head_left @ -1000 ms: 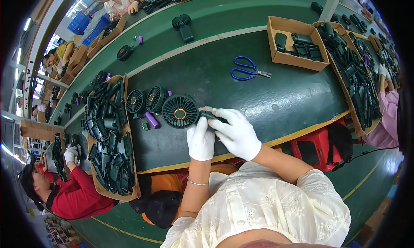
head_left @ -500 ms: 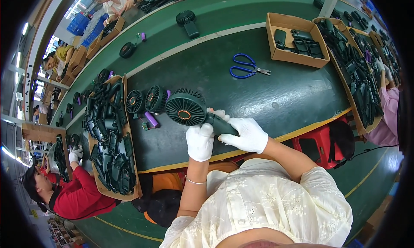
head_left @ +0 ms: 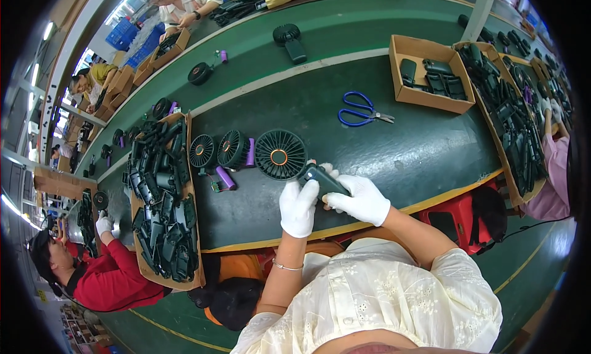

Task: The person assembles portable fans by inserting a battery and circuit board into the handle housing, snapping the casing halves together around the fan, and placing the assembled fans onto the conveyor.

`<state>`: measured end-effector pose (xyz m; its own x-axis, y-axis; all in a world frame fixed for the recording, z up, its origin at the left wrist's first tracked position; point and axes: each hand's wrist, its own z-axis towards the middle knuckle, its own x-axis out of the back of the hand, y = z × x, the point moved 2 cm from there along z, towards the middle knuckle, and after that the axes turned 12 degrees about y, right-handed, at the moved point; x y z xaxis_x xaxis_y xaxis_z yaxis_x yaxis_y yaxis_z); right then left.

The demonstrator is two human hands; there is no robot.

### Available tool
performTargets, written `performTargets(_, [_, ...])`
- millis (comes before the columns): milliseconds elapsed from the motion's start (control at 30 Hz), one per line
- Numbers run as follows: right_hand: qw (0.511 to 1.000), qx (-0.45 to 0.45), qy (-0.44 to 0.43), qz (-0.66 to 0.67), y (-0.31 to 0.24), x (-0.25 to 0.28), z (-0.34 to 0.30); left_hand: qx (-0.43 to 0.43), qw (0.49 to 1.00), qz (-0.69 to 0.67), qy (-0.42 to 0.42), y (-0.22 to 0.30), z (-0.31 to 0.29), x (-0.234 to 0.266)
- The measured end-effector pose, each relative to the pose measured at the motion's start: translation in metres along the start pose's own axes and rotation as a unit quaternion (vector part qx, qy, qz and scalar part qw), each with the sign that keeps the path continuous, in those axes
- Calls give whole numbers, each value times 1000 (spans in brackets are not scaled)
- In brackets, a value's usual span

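A dark green handheld fan (head_left: 280, 155) is held in front of me above the bench, its round grille with an orange ring facing up. My left hand (head_left: 299, 207), in a white glove, closes on the handle just below the fan head. At the handle's lower end my right hand (head_left: 362, 198), also gloved, wraps round it with the thumb on top. Just left of the held fan lie two fan heads (head_left: 233, 148) (head_left: 202, 151) and purple cylindrical batteries (head_left: 226, 178), one with a small circuit board and wires.
Blue-handled scissors (head_left: 357, 110) lie on the bench (head_left: 295, 216). A carton (head_left: 433, 97) of casings stands at the back right. Boxes heaped with dark green casings flank me left (head_left: 161, 200) and right (head_left: 506, 120). Fans lie on the conveyor (head_left: 335, 28) beyond. Co-workers sit around.
The held fan has turned so its grille faces up more fully and more of the handle's face shows. My hands stay on it; the whole view has shifted slightly.
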<state>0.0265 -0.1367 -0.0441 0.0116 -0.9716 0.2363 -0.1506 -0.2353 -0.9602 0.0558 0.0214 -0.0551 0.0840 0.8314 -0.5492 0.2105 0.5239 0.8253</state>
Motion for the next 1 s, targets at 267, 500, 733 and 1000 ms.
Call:
performTargets(267, [935, 196, 245, -164, -39, 65, 55, 25, 996, -90, 2, -12, 2, 22])
performTargets(500, [644, 322, 393, -572, -61, 134, 198, 83, 992, -91, 26, -10, 3, 23])
performTargets(733, [680, 219, 331, -617, -52, 120, 315, 93, 989, -111, 20, -14, 6, 30])
performTargets(1000, [858, 354, 143, -343, -87, -22, 394, 121, 974, -190, 10, -19, 9, 36])
